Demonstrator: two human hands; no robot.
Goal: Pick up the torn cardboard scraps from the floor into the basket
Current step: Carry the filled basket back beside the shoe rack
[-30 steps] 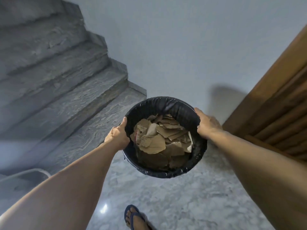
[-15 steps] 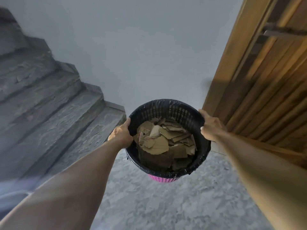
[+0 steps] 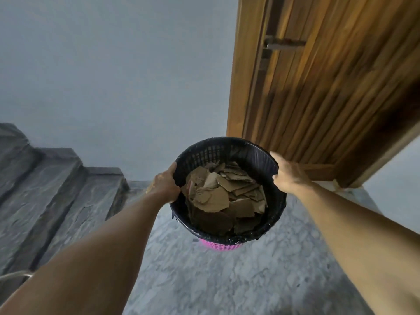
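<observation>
The basket [image 3: 229, 153] is held above the marble floor [image 3: 227, 280] by both outstretched arms — left hand [image 3: 164, 185] and right hand [image 3: 287, 176] gripped on opposite rims — with cardboard scraps [image 3: 225, 196] piled inside.

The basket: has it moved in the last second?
Yes. The basket has been carried right, away from the stairs, towards the wooden door.

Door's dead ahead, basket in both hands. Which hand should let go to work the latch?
Probably right. The right hand grips the basket rim nearest the wooden door and its latch; the left hand holds the far side.
</observation>
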